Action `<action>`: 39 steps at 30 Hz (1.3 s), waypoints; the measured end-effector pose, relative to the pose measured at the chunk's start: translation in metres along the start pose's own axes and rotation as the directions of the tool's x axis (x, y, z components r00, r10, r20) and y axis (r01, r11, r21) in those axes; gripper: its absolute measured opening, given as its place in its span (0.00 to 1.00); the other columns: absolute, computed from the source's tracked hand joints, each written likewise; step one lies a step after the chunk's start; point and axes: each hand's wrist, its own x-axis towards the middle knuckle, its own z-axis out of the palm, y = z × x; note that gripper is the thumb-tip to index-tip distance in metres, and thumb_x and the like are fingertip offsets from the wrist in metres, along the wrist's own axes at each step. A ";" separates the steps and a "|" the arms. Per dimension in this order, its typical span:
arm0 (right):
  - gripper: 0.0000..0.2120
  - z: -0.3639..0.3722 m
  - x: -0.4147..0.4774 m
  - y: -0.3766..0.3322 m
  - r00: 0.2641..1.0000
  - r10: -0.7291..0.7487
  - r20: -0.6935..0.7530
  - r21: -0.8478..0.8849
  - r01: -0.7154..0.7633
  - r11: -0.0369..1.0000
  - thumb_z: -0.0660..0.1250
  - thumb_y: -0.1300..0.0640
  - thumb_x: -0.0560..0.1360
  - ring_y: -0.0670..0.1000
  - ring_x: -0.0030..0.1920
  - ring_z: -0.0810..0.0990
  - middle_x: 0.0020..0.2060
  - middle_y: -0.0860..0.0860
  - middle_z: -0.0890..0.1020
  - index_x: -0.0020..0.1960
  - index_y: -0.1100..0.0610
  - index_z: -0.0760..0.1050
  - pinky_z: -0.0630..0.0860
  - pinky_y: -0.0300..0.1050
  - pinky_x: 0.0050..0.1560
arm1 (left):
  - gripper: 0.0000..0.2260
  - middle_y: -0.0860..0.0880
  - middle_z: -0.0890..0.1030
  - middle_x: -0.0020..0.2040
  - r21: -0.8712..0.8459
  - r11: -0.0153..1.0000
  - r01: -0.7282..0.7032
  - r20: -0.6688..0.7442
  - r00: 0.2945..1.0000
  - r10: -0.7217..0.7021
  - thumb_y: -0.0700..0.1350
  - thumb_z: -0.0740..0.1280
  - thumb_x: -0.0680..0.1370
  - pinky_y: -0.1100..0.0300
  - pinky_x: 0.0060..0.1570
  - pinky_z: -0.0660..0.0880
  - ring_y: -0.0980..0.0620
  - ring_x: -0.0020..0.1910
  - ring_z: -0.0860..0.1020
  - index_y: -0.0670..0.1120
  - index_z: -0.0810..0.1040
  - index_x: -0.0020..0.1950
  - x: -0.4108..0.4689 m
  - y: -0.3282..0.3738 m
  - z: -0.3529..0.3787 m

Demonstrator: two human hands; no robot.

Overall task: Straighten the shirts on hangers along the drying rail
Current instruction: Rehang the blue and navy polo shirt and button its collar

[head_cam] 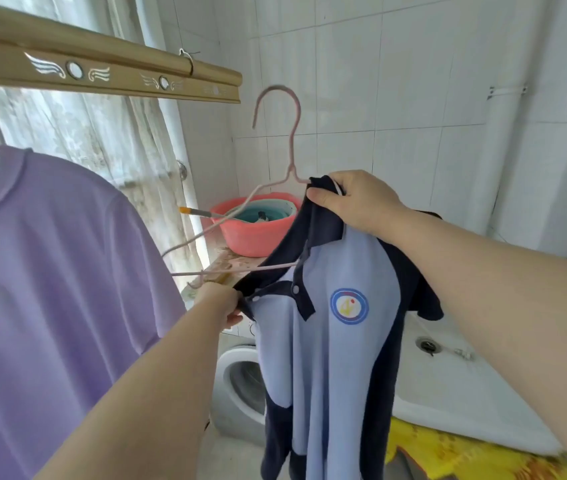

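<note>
A light-blue polo shirt [327, 358] with navy collar, navy sides and a round chest badge hangs in mid-air, half on a pink wire hanger [290, 161]. The hanger is off the golden drying rail [102, 74] and tilted, its hook below the rail's right end. My right hand [355, 199] grips the navy collar together with the hanger's right shoulder. My left hand [221, 303] pinches the open collar placket at the hanger's lower left end. A lilac T-shirt [50, 289] hangs from the rail at the left on its own hanger.
A pink basin [258, 237] holding a teal bowl and a brush sits on a ledge by the curtained window. A white front-loading washing machine [240, 386] stands below. A white sink [448, 375] lies at right, with a yellow patterned cloth [448, 455] beneath it. White tiled walls stand behind.
</note>
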 end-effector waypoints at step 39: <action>0.19 0.013 0.019 0.025 0.992 0.129 0.018 0.002 -0.129 0.992 0.55 0.38 0.78 0.53 0.44 0.77 0.36 0.47 0.77 0.38 0.49 0.75 0.70 0.44 0.38 | 0.08 0.50 0.78 0.42 0.455 0.670 -0.587 -0.225 0.652 0.724 0.50 0.57 0.81 0.45 0.67 0.63 0.44 0.53 0.74 0.51 0.76 0.50 -0.053 0.098 -0.024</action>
